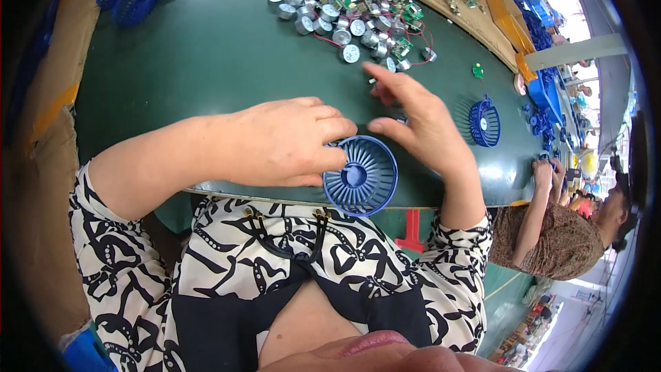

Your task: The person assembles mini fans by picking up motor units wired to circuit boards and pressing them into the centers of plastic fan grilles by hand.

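My left hand (292, 139) grips the rim of a round blue plastic fan housing (381, 178) at the table's near edge. Its slatted, bowl-like inside faces up, with a round cup at the centre. My right hand (427, 120) is just right of the housing, index finger and thumb spread apart and its other fingers partly hidden. The index finger points toward a heap of small silver motors (351, 54), wired by red leads to green circuit boards (401, 47). A small white bit shows by the fingers, too small to name.
Another blue fan housing (485, 124) stands to the right, near a small green board (478, 70). Blue housings (141, 0) lie at the far left. Cardboard (454, 17) edges the green table (206, 48). A co-worker (551, 234) handles blue parts at the right.
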Tool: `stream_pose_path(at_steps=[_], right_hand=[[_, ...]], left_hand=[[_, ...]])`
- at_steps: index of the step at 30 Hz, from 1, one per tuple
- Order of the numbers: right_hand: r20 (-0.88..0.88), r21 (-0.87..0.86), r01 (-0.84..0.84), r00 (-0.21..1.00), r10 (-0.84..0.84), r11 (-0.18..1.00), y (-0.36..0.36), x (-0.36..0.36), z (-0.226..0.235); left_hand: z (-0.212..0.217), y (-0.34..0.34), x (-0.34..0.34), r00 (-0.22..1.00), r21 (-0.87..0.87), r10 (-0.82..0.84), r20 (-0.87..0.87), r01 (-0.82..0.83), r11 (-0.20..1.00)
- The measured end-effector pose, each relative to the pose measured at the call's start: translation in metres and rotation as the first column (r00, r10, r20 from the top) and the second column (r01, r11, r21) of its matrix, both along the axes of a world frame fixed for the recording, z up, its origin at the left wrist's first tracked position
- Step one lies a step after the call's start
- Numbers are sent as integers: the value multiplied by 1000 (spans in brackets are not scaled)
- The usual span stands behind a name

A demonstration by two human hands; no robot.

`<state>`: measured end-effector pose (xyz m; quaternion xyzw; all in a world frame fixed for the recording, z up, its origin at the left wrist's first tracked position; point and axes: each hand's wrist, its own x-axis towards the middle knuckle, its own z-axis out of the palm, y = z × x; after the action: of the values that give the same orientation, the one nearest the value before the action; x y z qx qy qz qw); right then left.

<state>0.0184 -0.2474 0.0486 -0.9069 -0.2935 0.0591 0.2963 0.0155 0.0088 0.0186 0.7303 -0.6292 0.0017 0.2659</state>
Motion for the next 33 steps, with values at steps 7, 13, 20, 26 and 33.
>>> stream_pose_path(at_steps=[7,13,20,26,33], right_hand=[[108,59,246,962,-251,967,-30,-25,6],[40,-102,185,983,-182,977,-11,-31,-10],[536,-254,309,834,-133,916,-17,-45,-25],[327,-171,344,904,-276,923,-14,-53,-20],[395,-39,328,873,-287,944,-11,-46,1]], left_hand=[[2,4,6,1000,100,18,-10,-17,995],[5,10,9,1000,130,24,13,-25,991],[2,11,13,997,94,63,41,-67,993],[-2,10,11,996,60,77,33,-79,995],[-1,7,13,996,69,89,11,-90,994]])
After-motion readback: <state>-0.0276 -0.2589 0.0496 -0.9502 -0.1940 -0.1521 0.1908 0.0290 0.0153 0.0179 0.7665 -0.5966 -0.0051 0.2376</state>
